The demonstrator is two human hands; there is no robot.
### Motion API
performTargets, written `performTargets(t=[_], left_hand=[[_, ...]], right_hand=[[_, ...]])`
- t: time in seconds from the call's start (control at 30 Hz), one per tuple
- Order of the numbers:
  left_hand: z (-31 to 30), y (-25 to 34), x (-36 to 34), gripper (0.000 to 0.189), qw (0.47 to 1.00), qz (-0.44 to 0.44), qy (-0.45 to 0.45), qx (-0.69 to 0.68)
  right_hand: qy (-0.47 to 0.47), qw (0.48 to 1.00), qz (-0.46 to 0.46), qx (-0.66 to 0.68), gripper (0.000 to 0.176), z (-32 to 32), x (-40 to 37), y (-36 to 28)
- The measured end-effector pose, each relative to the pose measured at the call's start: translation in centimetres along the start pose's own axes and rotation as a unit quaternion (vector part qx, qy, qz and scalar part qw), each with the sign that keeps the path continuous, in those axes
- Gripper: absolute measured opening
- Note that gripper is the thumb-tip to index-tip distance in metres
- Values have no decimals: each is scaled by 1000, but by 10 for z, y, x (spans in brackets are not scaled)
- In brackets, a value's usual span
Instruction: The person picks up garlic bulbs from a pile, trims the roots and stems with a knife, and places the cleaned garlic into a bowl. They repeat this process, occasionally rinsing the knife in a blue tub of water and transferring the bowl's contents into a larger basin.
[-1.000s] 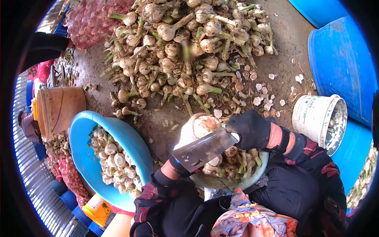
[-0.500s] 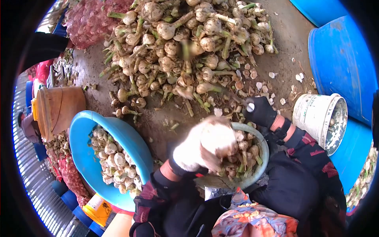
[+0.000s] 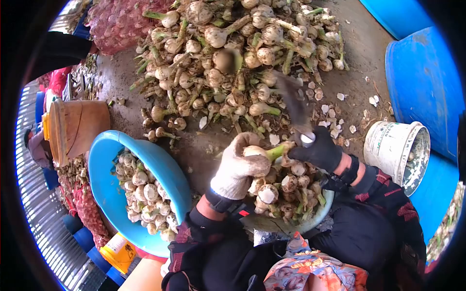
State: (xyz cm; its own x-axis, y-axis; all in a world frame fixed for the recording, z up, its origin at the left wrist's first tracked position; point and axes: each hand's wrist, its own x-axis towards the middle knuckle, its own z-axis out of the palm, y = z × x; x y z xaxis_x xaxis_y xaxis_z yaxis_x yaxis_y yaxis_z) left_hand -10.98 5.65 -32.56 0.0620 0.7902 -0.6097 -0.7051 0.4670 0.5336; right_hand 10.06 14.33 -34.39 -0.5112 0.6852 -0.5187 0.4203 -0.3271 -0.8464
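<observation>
My left hand (image 3: 233,167), in a white knit glove, is closed round a garlic bulb (image 3: 256,151) whose thick green stem points right. In a black glove, my right hand (image 3: 319,151) grips a knife (image 3: 294,106); its blade is smeared by motion and points up and away. The right fingertips are right at the end of the stem. Both hands are over a pale round basin (image 3: 326,213) holding several garlic bulbs with stems, some with white cut undersides. Just beyond lies a big heap of garlic (image 3: 213,72) with stems on.
At left a tilted blue basin (image 3: 109,203) holds trimmed garlic bulbs. An orange-brown bucket (image 3: 82,128) and a pink mesh sack (image 3: 121,24) stand farther back. On the right are a white bucket (image 3: 383,145) and a blue barrel (image 3: 422,82). A person's dark sleeve (image 3: 58,53) shows upper left.
My left hand, blurred over the basin before, is now slightly farther away, with a stemmed bulb clearly in it. The knife blade has swung up and my right fingers have come to the stem.
</observation>
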Motion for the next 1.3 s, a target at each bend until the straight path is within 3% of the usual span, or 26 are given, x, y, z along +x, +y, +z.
performTargets(t=[0.1, 0.17, 0.2, 0.23, 0.3, 0.37, 0.4, 0.43, 0.5, 0.53, 0.57, 0.6, 0.67, 0.7, 0.73, 0.77, 0.83, 0.9, 0.93, 1.03, 1.07, 1.1, 1.13, 1.17, 1.23, 1.3], left_hand=[[-5, -9, 4, 51, 998, 6, 42, -45], [-6, -12, 3, 50, 998, 15, 43, -49], [-4, -13, 1, 49, 995, 30, 58, -74], [-1, -12, 0, 48, 991, 46, 72, -99], [18, 7, -16, 50, 979, 45, -19, -196], [22, 19, -21, 54, 994, 73, -60, -51], [6, 15, -15, 58, 969, 138, -138, 149], [0, 26, -11, 55, 924, 60, -298, 232], [0, 28, -15, 54, 899, 32, -255, 355], [-1, 33, -13, 51, 887, 81, -80, 447], [-14, 38, 0, 45, 926, 99, 27, 364], [-36, 41, 22, 42, 896, 155, 165, 381], [-65, 70, 59, 50, 824, 211, 264, 454], [-113, 73, 91, 66, 797, 215, 283, 488], [-121, 88, 99, 69, 707, 137, 313, 619], [-170, 86, 122, 67, 631, 119, 265, 719], [-189, 86, 125, 64, 571, 73, 203, 792], [-171, 76, 104, 61, 675, 124, 260, 680], [-208, 57, 112, 60, 706, 145, 285, 632], [-177, 29, 94, 46, 745, 101, 317, 578], [-192, 23, 93, 27, 478, 282, 150, 818], [-204, 13, 93, 27, 479, 281, 151, 818], [-185, 12, 86, 25, 766, 234, 263, 538], [-177, 9, 84, 25, 919, 149, 326, 166], [-153, 9, 74, 29, 950, 188, 249, 18], [-131, 11, 58, 33, 958, 127, 256, 4]], right_hand=[[0, 996, -3, -91, 26, -2, 3, -15], [-33, 997, -36, 62, 24, 3, -3, -12], [-73, 990, -97, 73, 22, 7, -3, 0], [-73, 990, -98, 72, 22, 12, -3, 4], [-186, 946, -51, -260, 20, 22, 2, 8], [-175, 969, -100, -145, 23, 31, -6, 43], [-169, 964, -140, -150, 25, 27, -7, 50], [-177, 967, -41, -181, 27, 22, 0, 49], [-106, 985, 81, -113, 31, 10, 1, 44], [-99, 979, 142, -108, 32, 3, 0, 28], [-98, 979, 142, -109, 32, 2, 1, 31], [-74, 986, 127, -84, 32, 2, 0, 36], [-51, 990, 111, -66, 32, 2, 0, 37], [-54, 991, 102, -64, 33, 2, 0, 35], [-57, 992, 93, -62, 35, 2, 0, 34], [-59, 992, 93, -65, 35, 2, 1, 33], [-79, 990, 99, -65, 36, 0, 3, 34], [-55, 993, 75, -78, 37, -3, 6, 55], [-27, 994, 57, -90, 37, -3, 6, 64], [-50, 989, 114, -74, 37, -4, 4, 27], [-39, 992, 117, -2, 34, 0, 4, 34], [-40, 992, 116, -3, 34, -1, 5, 36], [-56, 993, 88, -45, 33, -3, 6, 37], [-71, 992, 58, -85, 32, -4, 9, 37], [-79, 990, 23, -116, 30, -6, 12, 25], [-86, 985, -6, -147, 28, -5, 11, 15]])
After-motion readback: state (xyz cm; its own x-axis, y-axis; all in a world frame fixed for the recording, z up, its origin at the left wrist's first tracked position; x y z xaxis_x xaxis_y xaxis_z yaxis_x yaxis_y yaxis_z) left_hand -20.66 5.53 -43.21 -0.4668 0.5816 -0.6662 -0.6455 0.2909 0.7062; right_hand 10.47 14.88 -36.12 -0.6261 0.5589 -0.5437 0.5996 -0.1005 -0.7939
